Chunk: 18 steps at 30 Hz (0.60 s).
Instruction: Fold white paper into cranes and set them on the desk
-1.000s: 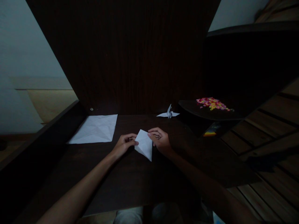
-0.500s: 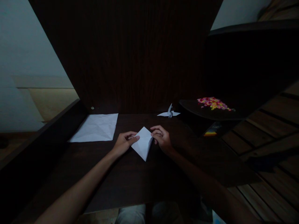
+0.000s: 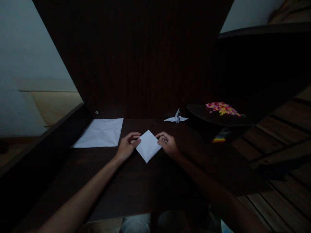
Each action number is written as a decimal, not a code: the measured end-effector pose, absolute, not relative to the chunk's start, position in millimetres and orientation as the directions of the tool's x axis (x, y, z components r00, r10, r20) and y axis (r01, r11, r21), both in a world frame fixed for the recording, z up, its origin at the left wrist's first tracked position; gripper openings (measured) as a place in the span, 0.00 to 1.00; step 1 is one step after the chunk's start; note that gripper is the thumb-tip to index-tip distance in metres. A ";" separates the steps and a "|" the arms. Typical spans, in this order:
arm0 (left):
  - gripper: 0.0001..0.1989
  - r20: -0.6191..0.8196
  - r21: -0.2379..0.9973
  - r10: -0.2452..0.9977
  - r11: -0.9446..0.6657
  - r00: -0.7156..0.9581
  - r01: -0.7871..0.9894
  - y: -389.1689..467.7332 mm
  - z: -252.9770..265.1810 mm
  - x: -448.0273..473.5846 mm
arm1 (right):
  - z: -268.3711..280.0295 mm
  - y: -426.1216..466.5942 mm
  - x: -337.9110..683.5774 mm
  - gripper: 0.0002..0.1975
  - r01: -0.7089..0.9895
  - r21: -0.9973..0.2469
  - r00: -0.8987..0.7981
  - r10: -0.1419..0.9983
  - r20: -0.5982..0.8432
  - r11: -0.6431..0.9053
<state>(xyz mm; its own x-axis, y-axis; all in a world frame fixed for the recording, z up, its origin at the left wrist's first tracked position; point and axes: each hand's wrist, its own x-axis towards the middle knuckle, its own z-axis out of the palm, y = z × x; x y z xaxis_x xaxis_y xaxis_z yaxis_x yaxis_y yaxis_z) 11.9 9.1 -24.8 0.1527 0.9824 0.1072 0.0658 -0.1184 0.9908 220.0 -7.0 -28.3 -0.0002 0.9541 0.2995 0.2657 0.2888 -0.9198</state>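
A small white folded paper [image 3: 148, 146] is held in front of me as a diamond, one corner pointing toward me. My left hand [image 3: 128, 144] pinches its left corner, thumb on top and fingers behind. At the right corner, my right hand [image 3: 167, 143] grips the paper the same way, fingers curled. Beyond my right hand a white origami crane [image 3: 178, 118] sits with its wings spread. Off to the left lies a larger sheet of creased white paper [image 3: 99, 133].
The dark wooden desk [image 3: 116, 187] meets an upright dark back panel [image 3: 136, 64]. A low side board [image 3: 43, 139] borders it on the left. To the right, a curved shelf [image 3: 199, 113] carries a heap of small pink and yellow pieces [image 3: 223, 108].
The folded paper has turned and flattened from a lopsided kite with a side flap showing to an even diamond. My right thumb now lies on its right corner.
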 end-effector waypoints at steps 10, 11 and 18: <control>0.09 0.341 0.565 0.768 -0.628 0.542 0.535 8.2 -22.9 2.9 | -38.2 -3.5 224.6 0.10 0.704 -0.448 -0.346 0.818 0.460 0.550; 0.10 0.343 0.532 0.728 -0.672 0.593 0.516 7.7 -22.1 2.0 | -39.3 -3.5 224.8 0.11 0.676 -0.442 -0.386 0.794 0.469 0.589; 0.26 0.295 0.535 0.655 -0.717 0.696 0.448 8.8 -17.0 -6.9 | -39.2 -4.9 226.7 0.17 0.617 -0.423 -0.534 0.748 0.395 0.664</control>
<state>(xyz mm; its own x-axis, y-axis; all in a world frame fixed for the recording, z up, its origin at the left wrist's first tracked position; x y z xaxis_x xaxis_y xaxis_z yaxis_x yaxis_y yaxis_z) -6.9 8.8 -17.0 0.6958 0.6547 0.2953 0.4476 -0.7169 0.5346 226.7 -4.9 -39.2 -0.5340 0.7477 0.3948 0.6167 0.6638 -0.4231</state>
